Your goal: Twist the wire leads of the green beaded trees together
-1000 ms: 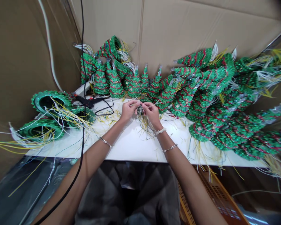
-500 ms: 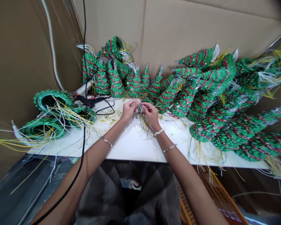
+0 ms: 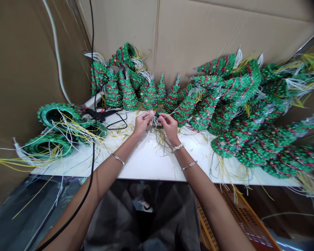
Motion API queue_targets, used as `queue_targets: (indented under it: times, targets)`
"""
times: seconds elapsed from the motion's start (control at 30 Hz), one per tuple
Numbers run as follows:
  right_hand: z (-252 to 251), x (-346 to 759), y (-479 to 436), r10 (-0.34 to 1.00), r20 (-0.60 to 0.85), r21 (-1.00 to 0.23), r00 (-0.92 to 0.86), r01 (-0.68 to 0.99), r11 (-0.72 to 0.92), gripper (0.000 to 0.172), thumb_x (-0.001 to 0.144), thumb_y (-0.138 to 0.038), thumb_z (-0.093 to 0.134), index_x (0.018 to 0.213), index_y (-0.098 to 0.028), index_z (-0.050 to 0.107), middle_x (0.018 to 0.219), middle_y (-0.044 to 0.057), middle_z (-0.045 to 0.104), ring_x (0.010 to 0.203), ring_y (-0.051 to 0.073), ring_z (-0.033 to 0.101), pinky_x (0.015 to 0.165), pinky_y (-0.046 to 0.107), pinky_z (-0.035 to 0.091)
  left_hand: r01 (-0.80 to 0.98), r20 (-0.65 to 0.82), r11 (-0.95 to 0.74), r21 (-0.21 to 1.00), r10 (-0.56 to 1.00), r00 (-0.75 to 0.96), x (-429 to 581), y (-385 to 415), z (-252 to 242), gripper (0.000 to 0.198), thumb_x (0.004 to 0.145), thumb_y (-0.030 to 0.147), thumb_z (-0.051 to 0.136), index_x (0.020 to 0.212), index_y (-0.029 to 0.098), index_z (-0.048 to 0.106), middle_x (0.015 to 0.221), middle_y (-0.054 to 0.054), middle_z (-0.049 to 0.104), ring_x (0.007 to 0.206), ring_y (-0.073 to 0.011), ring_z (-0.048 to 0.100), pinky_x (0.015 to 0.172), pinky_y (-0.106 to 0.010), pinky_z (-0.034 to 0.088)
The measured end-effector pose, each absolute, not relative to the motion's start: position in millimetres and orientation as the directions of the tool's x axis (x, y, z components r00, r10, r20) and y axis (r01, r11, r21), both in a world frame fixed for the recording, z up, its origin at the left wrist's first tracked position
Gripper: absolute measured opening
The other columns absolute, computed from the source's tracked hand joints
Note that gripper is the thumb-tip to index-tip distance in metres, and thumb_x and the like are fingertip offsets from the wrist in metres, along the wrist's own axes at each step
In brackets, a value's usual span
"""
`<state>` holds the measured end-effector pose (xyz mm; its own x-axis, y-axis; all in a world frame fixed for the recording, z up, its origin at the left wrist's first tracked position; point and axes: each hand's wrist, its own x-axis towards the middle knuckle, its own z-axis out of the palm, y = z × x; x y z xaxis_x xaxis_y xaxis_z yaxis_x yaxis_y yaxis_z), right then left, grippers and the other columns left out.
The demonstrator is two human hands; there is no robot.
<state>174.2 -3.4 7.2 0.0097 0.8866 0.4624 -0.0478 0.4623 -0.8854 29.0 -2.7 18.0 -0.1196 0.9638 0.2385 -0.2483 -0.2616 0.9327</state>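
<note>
My left hand (image 3: 143, 123) and my right hand (image 3: 169, 127) meet over the white tabletop (image 3: 151, 164), pinching a small bundle of thin white wires (image 3: 155, 121) between their fingertips. The wires seem to rise from a green tinsel Christmas tree cone (image 3: 159, 116), mostly hidden behind my fingers. Several similar cones with red garland stand in a row, such as one (image 3: 128, 96) just beyond my left hand. Others lie on their sides at the right (image 3: 240, 139) and left (image 3: 52, 115), with white and yellow wires trailing from their hollow bases.
Cut wire scraps litter the tabletop. A black cable (image 3: 92, 153) hangs down across my left forearm's side, and a black tool (image 3: 98, 114) lies by a white power strip (image 3: 92, 101). Cardboard (image 3: 199, 35) lines the wall behind. An orange plastic crate (image 3: 240, 216) sits below the table's front edge.
My hands stay together on the wires, with only small shifts of the fingers. The view has moved slightly.
</note>
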Motion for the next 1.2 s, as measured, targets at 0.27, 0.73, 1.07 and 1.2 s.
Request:
queue_targets:
  times: [0.27,0.73,1.07,1.2]
  targets:
    - [15,185,-5,0.903,0.426,-0.903,-0.056,0.026,0.428,0.047,0.097,-0.061,0.046,0.095,-0.019,0.067,0.063,-0.003,0.051,0.052,0.010,0.041,0.052,0.025,0.036,-0.203,0.253,-0.271,0.941,0.961,-0.112,27,-3,18,0.045,0.066,0.053,0.084,0.089,0.014,0.076,0.061,-0.001,0.065,0.043,-0.0066,0.045,0.041,-0.022,0.027]
    - [5,192,2,0.822,0.453,-0.747,-0.345,0.357,0.561,0.045,0.099,-0.057,0.037,0.074,-0.021,0.048,0.066,-0.002,0.049,0.064,0.014,0.043,0.063,0.027,0.032,-0.131,0.278,-0.276,0.952,0.960,0.004,33,-11,24,0.043,0.066,0.052,0.083,0.083,0.014,0.076,0.064,-0.003,0.068,0.040,-0.0076,0.050,0.041,-0.022,0.030]
    - [4,194,7,0.817,0.443,-0.739,-0.369,0.366,0.566,0.047,0.098,-0.058,0.037,0.073,-0.021,0.048,0.067,0.000,0.050,0.064,0.015,0.044,0.063,0.028,0.031,-0.095,0.249,-0.246,0.965,0.968,0.017,34,-10,23,0.043,0.066,0.051,0.083,0.084,0.013,0.075,0.049,0.000,0.060,0.041,-0.0098,0.051,0.040,-0.022,0.027]
    - [4,193,6,0.817,0.432,-0.729,-0.383,0.386,0.566,0.044,0.098,-0.053,0.039,0.070,-0.020,0.049,0.065,-0.001,0.051,0.063,0.014,0.044,0.062,0.028,0.031,-0.112,0.266,-0.263,0.958,0.964,0.019,33,-9,22,0.043,0.066,0.051,0.083,0.086,0.014,0.076,0.054,-0.001,0.063,0.041,-0.0099,0.052,0.041,-0.023,0.029]
